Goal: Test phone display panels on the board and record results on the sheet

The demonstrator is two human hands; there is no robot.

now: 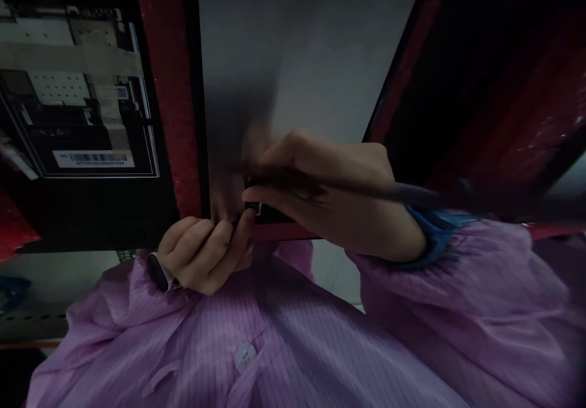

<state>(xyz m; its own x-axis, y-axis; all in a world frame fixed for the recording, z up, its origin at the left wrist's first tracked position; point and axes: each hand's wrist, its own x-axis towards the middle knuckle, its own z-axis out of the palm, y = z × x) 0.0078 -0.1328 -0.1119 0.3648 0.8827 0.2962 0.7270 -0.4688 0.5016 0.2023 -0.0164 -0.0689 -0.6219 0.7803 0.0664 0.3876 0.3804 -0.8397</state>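
My right hand is closed around a long thin dark tool, whose shaft runs off to the right across my blue cuff. Its front end is at the near edge of a flat grey panel. My left hand, with a watch on its wrist, has its fingers curled. Its thumb tip presses on a small dark part at that same edge, touching my right thumb. What the left fingers pinch is too small to make out. The right fingertips are blurred.
The grey panel lies in a red-edged frame. To the left sits an opened device showing circuit boards and a barcode label. A dark red surface fills the right. My pink striped coat fills the bottom of the view.
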